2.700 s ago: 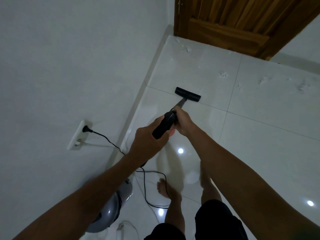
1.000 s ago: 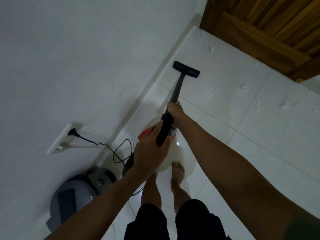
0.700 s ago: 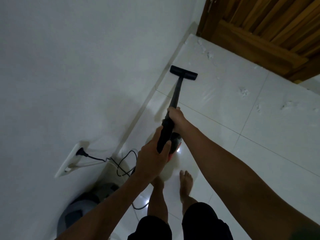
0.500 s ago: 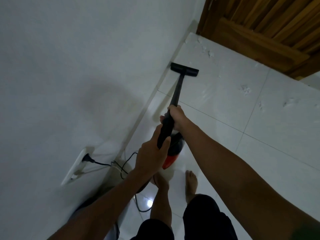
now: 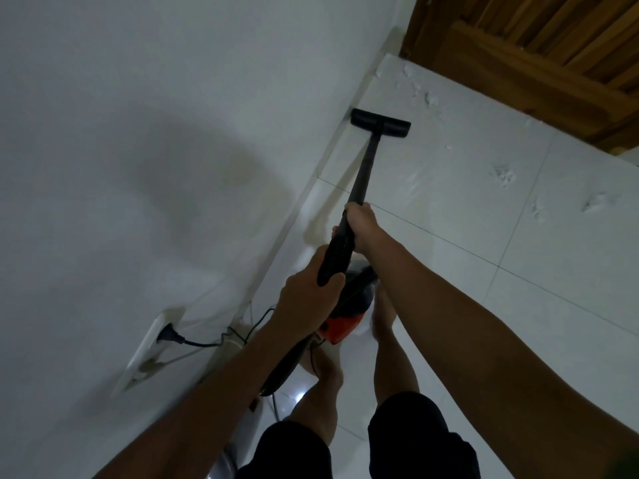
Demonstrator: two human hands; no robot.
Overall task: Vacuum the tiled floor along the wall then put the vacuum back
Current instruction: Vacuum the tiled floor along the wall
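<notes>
Mid-sweep along the wall [image 5: 145, 140]. Black nozzle [image 5: 380, 123] flat on the tiled floor [image 5: 484, 236], left end tight against the skirting, well short of the wooden door [image 5: 539, 53].

Both hands wrapped round the vacuum's black wand [image 5: 363, 174]: right hand [image 5: 361, 228] further down the tube, left hand [image 5: 309, 293] behind it on the thicker handle section. Both grips closed firmly on the wand; nothing loose.

Red and black vacuum body [image 5: 345, 316] hanging just below the left hand, above the bare feet. Cord [image 5: 207, 344] running to the plug [image 5: 171, 337] in the wall socket [image 5: 152, 344], looping near the skirting.

Progress, by judgement: partly done. White crumbs [image 5: 430, 98] scattered ahead of the nozzle near the door corner, more further out on the tiles [image 5: 503, 174]. Strip up to the door left to cover, then unplugging and putting the vacuum back. Neither begun.

Risk: cord slack close to the feet.
</notes>
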